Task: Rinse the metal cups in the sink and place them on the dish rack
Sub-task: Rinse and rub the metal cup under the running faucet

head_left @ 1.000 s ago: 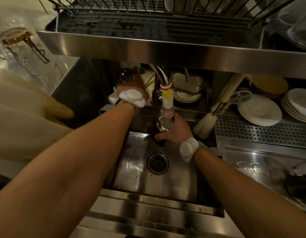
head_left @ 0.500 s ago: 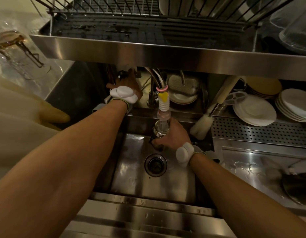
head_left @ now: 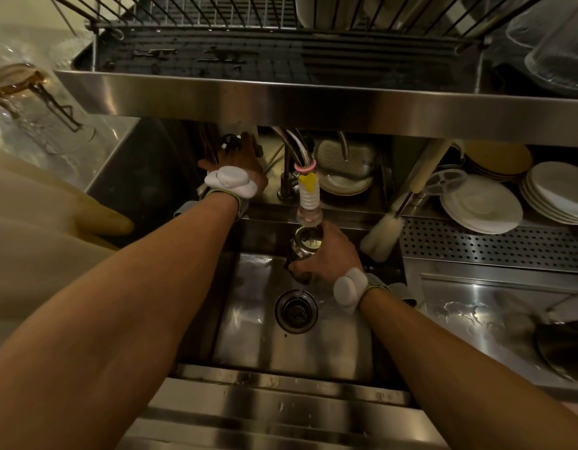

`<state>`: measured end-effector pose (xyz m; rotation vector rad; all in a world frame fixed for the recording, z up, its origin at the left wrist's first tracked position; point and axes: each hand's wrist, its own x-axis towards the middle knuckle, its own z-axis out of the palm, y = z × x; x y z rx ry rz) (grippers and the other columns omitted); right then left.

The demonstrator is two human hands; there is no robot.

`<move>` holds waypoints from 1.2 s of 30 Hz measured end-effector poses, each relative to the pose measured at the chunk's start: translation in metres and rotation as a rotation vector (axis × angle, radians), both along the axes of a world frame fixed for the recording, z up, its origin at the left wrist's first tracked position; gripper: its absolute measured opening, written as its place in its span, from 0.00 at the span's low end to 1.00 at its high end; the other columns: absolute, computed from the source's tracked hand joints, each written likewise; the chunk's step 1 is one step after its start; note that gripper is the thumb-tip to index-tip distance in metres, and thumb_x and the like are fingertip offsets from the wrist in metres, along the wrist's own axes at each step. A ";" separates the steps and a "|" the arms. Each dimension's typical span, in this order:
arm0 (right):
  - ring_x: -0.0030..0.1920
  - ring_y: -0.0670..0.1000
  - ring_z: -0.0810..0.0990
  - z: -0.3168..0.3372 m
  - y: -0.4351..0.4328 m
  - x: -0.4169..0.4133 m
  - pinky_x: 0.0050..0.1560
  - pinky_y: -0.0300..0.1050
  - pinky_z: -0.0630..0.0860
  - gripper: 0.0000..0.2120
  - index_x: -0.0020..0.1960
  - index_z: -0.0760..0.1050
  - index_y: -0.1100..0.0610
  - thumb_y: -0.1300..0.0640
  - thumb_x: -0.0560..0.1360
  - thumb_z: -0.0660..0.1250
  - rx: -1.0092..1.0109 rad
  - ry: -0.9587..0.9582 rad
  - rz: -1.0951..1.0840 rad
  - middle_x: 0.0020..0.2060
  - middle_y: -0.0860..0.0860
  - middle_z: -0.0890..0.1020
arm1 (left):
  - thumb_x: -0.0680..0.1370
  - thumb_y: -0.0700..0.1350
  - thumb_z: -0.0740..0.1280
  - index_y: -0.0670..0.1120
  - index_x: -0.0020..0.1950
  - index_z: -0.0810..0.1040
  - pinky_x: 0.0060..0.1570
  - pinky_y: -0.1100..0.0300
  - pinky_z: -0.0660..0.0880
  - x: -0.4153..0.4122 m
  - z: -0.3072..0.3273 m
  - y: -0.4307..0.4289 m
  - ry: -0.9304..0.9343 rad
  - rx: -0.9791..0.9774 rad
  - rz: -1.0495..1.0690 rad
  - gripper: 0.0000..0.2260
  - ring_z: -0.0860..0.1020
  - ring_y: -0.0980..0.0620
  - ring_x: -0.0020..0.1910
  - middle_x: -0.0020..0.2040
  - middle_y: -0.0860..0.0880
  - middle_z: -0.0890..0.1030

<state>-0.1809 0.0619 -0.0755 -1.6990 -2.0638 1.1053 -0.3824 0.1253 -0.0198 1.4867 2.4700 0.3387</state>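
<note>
Head view: at the centre of the frame the right hand [head_left: 326, 254] wraps its fingers and thumb round a small shiny metal cup [head_left: 305, 245]. It holds the cup mouth-up directly under the white ribbed faucet nozzle with a yellow tab [head_left: 308, 196], over the stainless steel sink [head_left: 248, 319] and just above its round drain [head_left: 295, 310]. This placement probably lets water fall into the cup and any spill run straight down the basin. Whether water is running is hard to make out; only glints show inside the cup.

In the upper middle, the left hand [head_left: 238, 164] reaches to the back wall beside the faucet stem, probably for a dark tap handle. Its fingers disappear under the steel shelf's edge and beyond a white wrist-worn device, so I cannot tell whether they are curled or straight.

The wire dish rack [head_left: 248, 14] spans the top of the frame, cut off by the upper edge, and its contents are barely readable. At right, a white bottle brush [head_left: 381, 233] and stacked white plates [head_left: 480, 204] sit beneath the shelf. The lower right corner is too dim to read.
</note>
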 end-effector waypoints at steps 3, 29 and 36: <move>0.62 0.54 0.76 0.000 0.001 0.000 0.64 0.56 0.73 0.44 0.66 0.69 0.52 0.43 0.53 0.79 -0.004 -0.005 -0.006 0.61 0.50 0.77 | 0.75 0.47 0.67 0.44 0.74 0.59 0.68 0.33 0.56 0.009 0.009 -0.005 0.134 0.021 -0.005 0.31 0.65 0.34 0.70 0.71 0.38 0.68; 0.61 0.56 0.75 -0.043 -0.028 0.029 0.60 0.46 0.74 0.46 0.69 0.63 0.56 0.52 0.57 0.81 -0.100 -0.050 0.056 0.62 0.55 0.73 | 0.67 0.39 0.76 0.50 0.77 0.52 0.64 0.58 0.70 0.067 -0.107 -0.125 -0.520 -0.370 -0.418 0.46 0.71 0.45 0.67 0.70 0.44 0.70; 0.57 0.48 0.76 -0.023 -0.010 0.026 0.58 0.40 0.73 0.44 0.69 0.65 0.55 0.52 0.59 0.81 -0.111 0.157 0.086 0.60 0.51 0.78 | 0.49 0.59 0.78 0.53 0.70 0.63 0.63 0.49 0.74 0.078 -0.096 -0.122 -0.679 -0.113 -0.264 0.51 0.77 0.50 0.61 0.62 0.51 0.78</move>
